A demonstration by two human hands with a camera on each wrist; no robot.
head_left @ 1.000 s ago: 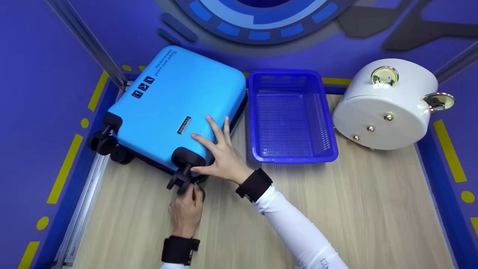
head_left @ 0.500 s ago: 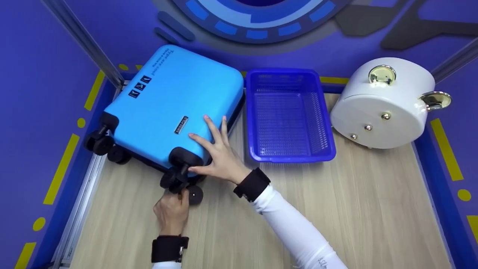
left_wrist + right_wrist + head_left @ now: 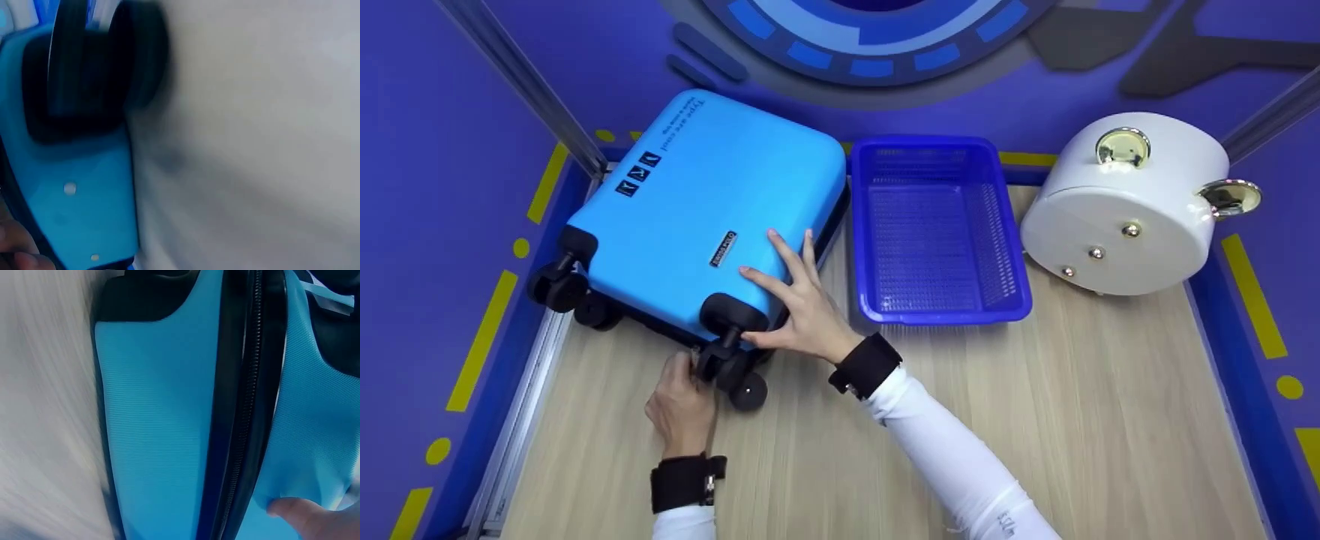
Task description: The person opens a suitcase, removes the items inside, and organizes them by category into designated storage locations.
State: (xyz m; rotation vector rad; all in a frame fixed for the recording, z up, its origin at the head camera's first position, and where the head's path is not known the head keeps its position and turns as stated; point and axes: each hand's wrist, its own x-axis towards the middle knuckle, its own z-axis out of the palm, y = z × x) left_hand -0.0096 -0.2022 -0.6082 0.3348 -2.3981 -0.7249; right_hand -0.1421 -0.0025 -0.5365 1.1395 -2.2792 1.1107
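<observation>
A light-blue hard-shell suitcase [image 3: 712, 202] with black corner guards lies on its side in the head view. My left hand [image 3: 682, 409] is at its near side, beside a black caster wheel [image 3: 748, 391], fingers curled at the black seam. It appears to pinch the small zipper pull [image 3: 695, 351], mostly hidden by the fingers. Those curled fingers [image 3: 19, 244] also show at the lower left in the left wrist view. My right hand [image 3: 810, 319] rests spread on the suitcase's corner. The right wrist view shows the black zipper [image 3: 246, 405] and my right thumb [image 3: 301, 514] against the shell.
Right of the suitcase stands a blue plastic basket [image 3: 941, 315]. Farther right, a white drum-shaped case [image 3: 1117, 240] with gold knobs lies tipped by the wall. Blue panels [image 3: 427, 225] enclose the wood-patterned floor [image 3: 945, 435] on the left, back and right.
My left hand has moved leftward along the suitcase's near side, from right of the front caster to left of it. My right hand stays on the corner. The head view has shifted slightly.
</observation>
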